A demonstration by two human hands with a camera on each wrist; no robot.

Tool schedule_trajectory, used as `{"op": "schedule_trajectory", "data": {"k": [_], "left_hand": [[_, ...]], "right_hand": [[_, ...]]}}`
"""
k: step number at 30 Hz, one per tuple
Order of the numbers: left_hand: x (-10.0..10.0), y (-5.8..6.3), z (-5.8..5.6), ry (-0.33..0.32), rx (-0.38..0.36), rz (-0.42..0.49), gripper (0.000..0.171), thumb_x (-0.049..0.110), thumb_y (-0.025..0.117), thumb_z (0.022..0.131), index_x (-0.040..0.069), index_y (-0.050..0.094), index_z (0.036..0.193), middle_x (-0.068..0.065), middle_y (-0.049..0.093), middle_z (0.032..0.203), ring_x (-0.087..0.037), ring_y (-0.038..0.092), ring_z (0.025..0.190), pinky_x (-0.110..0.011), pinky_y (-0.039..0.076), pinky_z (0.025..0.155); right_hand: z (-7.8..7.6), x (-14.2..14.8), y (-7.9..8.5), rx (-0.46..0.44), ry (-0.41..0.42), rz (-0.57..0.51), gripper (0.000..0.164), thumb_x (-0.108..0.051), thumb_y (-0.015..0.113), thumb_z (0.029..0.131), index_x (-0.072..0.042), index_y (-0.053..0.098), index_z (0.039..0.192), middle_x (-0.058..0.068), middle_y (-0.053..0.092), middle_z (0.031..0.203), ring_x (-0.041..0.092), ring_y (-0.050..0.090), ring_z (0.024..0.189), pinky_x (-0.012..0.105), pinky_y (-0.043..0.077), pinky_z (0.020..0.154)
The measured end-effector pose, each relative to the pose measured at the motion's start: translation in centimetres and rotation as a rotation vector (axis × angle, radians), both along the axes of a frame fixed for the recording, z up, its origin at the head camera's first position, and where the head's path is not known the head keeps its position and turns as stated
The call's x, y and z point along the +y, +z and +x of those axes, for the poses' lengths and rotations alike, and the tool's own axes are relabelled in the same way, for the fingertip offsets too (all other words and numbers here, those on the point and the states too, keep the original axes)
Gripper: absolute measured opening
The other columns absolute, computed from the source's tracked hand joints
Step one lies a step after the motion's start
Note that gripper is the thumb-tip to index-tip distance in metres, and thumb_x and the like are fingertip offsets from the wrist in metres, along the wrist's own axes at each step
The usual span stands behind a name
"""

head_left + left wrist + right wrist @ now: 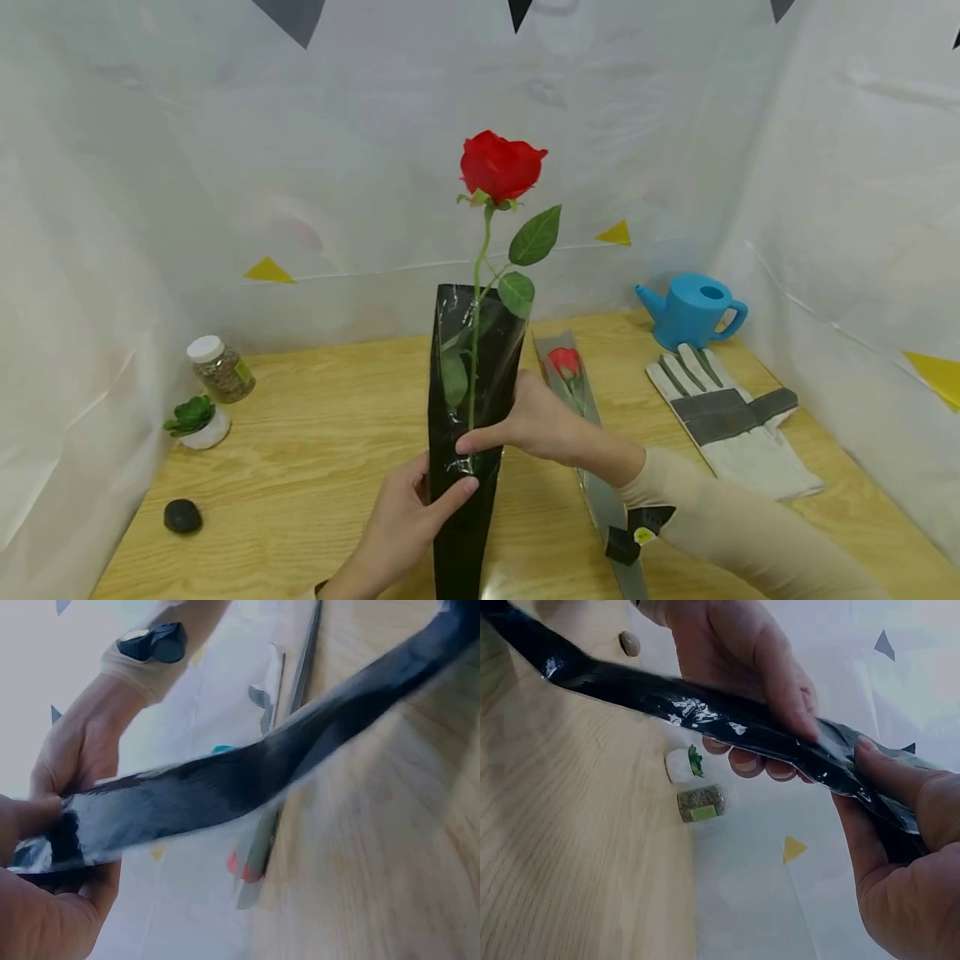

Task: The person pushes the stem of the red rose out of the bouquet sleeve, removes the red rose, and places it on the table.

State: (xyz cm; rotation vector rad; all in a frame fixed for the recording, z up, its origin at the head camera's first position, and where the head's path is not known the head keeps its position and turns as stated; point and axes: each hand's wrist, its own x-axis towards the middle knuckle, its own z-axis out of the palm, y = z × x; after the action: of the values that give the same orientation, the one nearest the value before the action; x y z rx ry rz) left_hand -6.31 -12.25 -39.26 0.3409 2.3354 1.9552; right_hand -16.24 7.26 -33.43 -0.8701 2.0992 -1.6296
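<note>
A red rose [501, 167] with green leaves stands upright, its stem running down into a black flower sleeve [457, 533] with a clear front. My left hand [401, 521] grips the sleeve low on its left side, thumb across the front. Slightly higher, my right hand [536, 421] holds it from the right, its thumb pressing the clear front over the stem. In the right wrist view, the left fingers [746, 761] curl under the black sleeve. The sleeve's lower end bends toward the table in both wrist views. The stem's lower end is hidden.
A second wrapped red rose [565, 363] lies in a grey sleeve [617, 508] to the right. Work gloves [738, 429] and a blue watering can [692, 312] are farther right. At left are a jar [222, 369], a potted succulent [198, 421] and a black stone [182, 517].
</note>
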Motion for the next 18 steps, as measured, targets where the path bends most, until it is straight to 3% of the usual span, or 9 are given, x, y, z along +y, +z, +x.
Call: {"op": "schedule_trajectory", "data": {"k": [5, 7, 10, 12, 14, 18], "left_hand": [[-0.3, 0.3, 0.1, -0.011, 0.006, 0.003, 0.034, 0.023, 0.072, 0.093, 0.01, 0.066, 0.123, -0.002, 0.071, 0.107, -0.019, 0.068, 0.092, -0.031, 0.056, 0.075], [-0.7, 0.2, 0.2, -0.029, 0.022, -0.022, 0.034, 0.023, 0.073, 0.092, 0.011, 0.066, 0.123, 0.0, 0.071, 0.106, -0.018, 0.068, 0.091, -0.031, 0.056, 0.075], [-1.5, 0.1, 0.3, -0.044, 0.056, -0.091, 0.031, 0.024, 0.073, 0.091, 0.014, 0.068, 0.121, 0.003, 0.072, 0.1, -0.014, 0.067, 0.084, -0.03, 0.056, 0.072], [-2.2, 0.2, 0.4, -0.056, 0.062, -0.125, 0.029, 0.024, 0.073, 0.091, 0.015, 0.07, 0.118, 0.005, 0.072, 0.097, -0.012, 0.066, 0.08, -0.029, 0.055, 0.069], [-2.7, 0.2, 0.4, -0.082, 0.056, -0.132, 0.027, 0.022, 0.073, 0.091, 0.014, 0.07, 0.117, 0.004, 0.072, 0.098, -0.013, 0.066, 0.08, -0.029, 0.055, 0.069], [-3.1, 0.3, 0.5, -0.135, 0.04, -0.127, 0.028, 0.02, 0.074, 0.09, 0.012, 0.07, 0.117, 0.002, 0.072, 0.102, -0.015, 0.069, 0.086, -0.029, 0.056, 0.069]], "right_hand": [[0.2, 0.9, 0.9, -0.011, 0.006, -0.038, 0.056, -0.03, 0.083, 0.083, -0.013, 0.056, 0.13, 0.003, 0.066, 0.115, 0.02, 0.063, 0.104, 0.04, 0.051, 0.09], [-0.4, 1.9, 2.2, -0.048, -0.006, -0.154, 0.051, -0.031, 0.077, 0.089, -0.011, 0.055, 0.13, 0.005, 0.062, 0.119, 0.016, 0.061, 0.093, 0.035, 0.05, 0.084], [-1.9, 3.6, 4.7, -0.059, -0.006, -0.382, 0.041, -0.023, 0.064, 0.099, -0.002, 0.055, 0.132, 0.014, 0.059, 0.125, 0.022, 0.061, 0.099, 0.037, 0.048, 0.093], [-2.7, 4.4, 6.0, -0.06, 0.003, -0.472, 0.036, -0.016, 0.058, 0.102, -0.001, 0.054, 0.135, 0.016, 0.058, 0.13, 0.025, 0.062, 0.104, 0.037, 0.047, 0.098], [-3.1, 5.0, 6.9, -0.058, 0.014, -0.5, 0.033, -0.008, 0.054, 0.102, 0.002, 0.055, 0.134, 0.019, 0.06, 0.128, 0.034, 0.058, 0.117, 0.045, 0.041, 0.104], [-2.9, 5.7, 7.4, -0.106, -0.02, -0.518, 0.024, -0.003, 0.055, 0.1, 0.002, 0.059, 0.123, 0.017, 0.065, 0.115, 0.035, 0.063, 0.108, 0.05, 0.045, 0.098]]}}
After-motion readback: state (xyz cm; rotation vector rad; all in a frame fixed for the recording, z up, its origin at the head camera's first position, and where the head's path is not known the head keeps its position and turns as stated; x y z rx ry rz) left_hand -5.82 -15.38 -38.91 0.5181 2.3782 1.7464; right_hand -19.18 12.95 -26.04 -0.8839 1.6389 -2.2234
